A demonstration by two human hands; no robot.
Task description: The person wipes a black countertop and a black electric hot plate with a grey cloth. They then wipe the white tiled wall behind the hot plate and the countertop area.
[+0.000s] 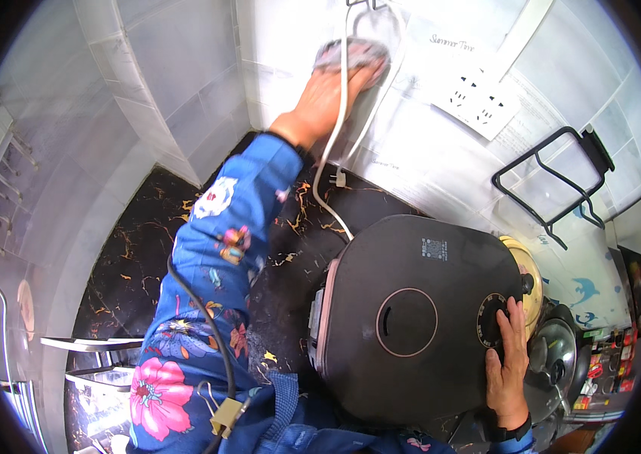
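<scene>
My left hand (329, 96) reaches up to the white tiled wall and presses a grey cloth (352, 54) flat against it, behind a hanging white power cord (344, 108). Below, on the black marbled counter (292, 295), stands a rice cooker or similar appliance with a dark flat lid (405, 374). My right hand (506, 363) rests on the right edge of that lid, beside its round control dial (490, 320), fingers slightly spread and holding nothing.
A wall socket panel (476, 102) and a black folding wire rack (553, 181) are on the wall. Right of the appliance are a yellow lid (525, 272) and a pan with a glass lid (553, 352). A plug (338, 180) lies by the wall; a white rack (99, 344) stands lower left.
</scene>
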